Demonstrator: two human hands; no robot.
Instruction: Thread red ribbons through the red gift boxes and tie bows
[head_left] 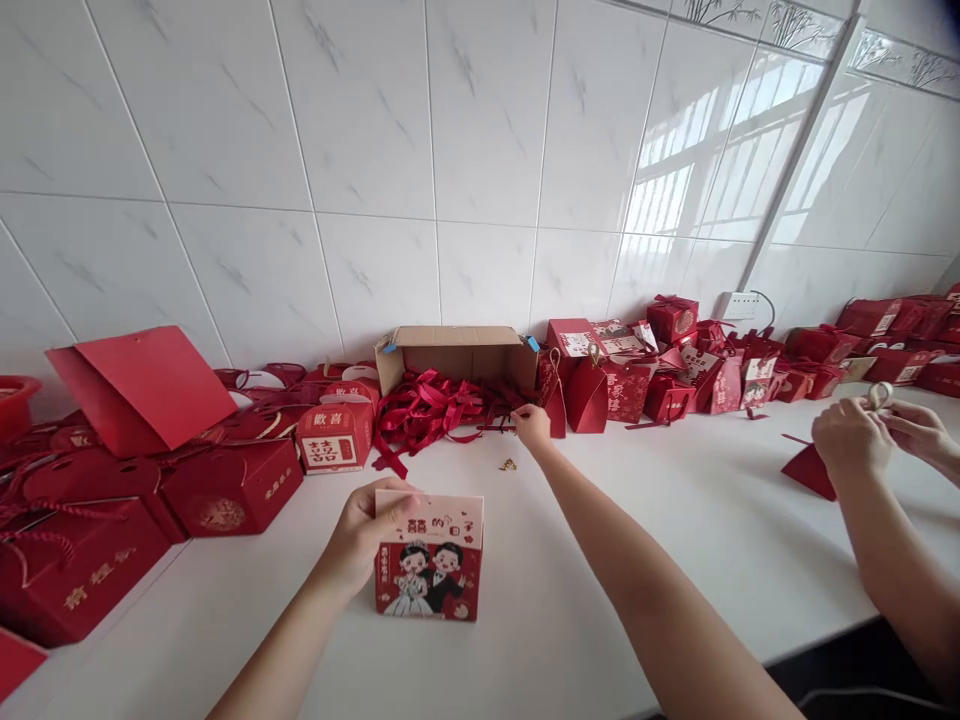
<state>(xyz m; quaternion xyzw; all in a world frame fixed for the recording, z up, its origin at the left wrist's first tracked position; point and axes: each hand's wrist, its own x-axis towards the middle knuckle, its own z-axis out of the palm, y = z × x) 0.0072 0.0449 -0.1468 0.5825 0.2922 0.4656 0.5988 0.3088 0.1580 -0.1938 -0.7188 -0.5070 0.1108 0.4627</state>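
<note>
My left hand (pixel 382 525) is closed on the upper left edge of a red and pale pink gift box (pixel 429 560), thumb in front. The box stands upright on the white table, its front printed with a cartoon couple. Farther off, my right hand (pixel 532 427) has its fingers pinched together at some thin dark red ribbons (pixel 499 400), by the right front edge of an open cardboard box (pixel 457 340). Bright red ribbons (pixel 431 405) lie heaped in that cardboard box and spill over its front. Small gold pieces (pixel 508 465) rest on the table near my right hand.
Red gift boxes (pixel 232 485) crowd the left side, with a flat red folder-like piece (pixel 142 390) on top. More red boxes (pixel 630 390) line the tiled wall. At right, another person's hands (pixel 855 435) hold a pale ribbon loop above a red box (pixel 810 470).
</note>
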